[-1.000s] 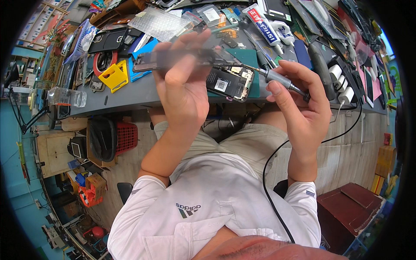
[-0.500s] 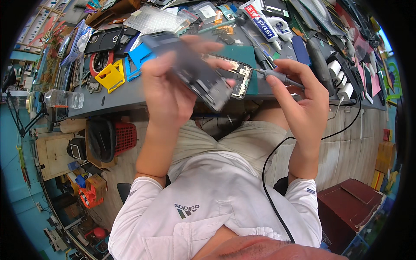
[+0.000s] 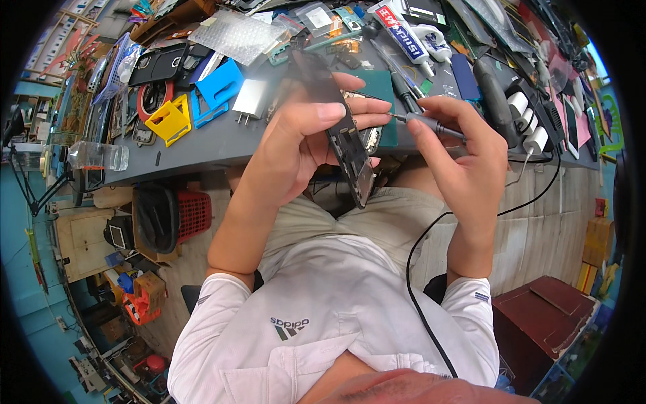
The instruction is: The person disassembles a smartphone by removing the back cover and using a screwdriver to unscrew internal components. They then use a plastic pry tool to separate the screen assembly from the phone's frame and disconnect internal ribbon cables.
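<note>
Left hand (image 3: 296, 145) is up off the bench, fingers wrapped round a stripped phone frame (image 3: 350, 151) – gripping it by the upper half, thumb side behind, fingertips over the front edge; right hand (image 3: 464, 165) pinches a slim grey screwdriver (image 3: 431, 124) like a pen, its tip meeting the frame's edge approx. mid-length; black cord (image 3: 431, 283) loops down past the right wrist, though whether it belongs to the tool I can't tell. Step in hand looks like working a screw or clip on the frame's side – the next move calls for a steady tip and the frame held dead still, since the contact point is tiny. Frame sits in the air above the lap, just in front of the grey workbench (image 3: 208, 145); long axis runs from upper left, near the bench, down right toward the person's body, lower end pointing at the lap, seen nearly edge-on. Behind: yellow holder (image 3: 168, 120), blue holder (image 3: 219, 84), glue tube (image 3: 404, 30).
</note>
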`<state>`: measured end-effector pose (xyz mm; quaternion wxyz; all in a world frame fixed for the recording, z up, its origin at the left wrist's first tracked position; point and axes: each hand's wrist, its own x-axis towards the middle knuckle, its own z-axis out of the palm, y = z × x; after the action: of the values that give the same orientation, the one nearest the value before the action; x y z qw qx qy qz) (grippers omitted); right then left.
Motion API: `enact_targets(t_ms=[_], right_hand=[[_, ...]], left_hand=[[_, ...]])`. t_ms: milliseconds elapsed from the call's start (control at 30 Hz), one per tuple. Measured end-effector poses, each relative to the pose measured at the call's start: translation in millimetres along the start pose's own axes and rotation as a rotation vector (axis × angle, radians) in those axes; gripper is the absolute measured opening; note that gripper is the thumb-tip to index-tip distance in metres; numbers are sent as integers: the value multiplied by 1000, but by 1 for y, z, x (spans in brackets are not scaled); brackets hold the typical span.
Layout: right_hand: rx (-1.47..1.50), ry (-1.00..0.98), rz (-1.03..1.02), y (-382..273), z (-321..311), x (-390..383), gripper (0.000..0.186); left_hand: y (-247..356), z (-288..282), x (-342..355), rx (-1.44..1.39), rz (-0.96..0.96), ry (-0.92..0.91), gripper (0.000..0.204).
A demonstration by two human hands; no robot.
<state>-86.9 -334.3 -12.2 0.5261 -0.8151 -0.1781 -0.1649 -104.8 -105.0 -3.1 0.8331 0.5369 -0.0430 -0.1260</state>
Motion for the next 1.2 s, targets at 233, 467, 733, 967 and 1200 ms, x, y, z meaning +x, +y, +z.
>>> enact_targets(t_ms=[233,467,733,967,1200], right_hand=[[11,49,26,-9,-7,-1,26],[276,124,111,-23,-9,-10,28],[396,7,-77,-23,-6,-18,29],[381,-31,-59,-28,-3,-20,30],[378,5,-73,-26,-1,-21,30]], left_hand=[[-2,-2,4,-27,26,27,78],[-4,-15,10,-322,86,7,85],[-17,-29,9,-841,104,-124,95],[-19,-29,6,-931,111,-157,93],[-18,-28,6,-903,121,-151,90]])
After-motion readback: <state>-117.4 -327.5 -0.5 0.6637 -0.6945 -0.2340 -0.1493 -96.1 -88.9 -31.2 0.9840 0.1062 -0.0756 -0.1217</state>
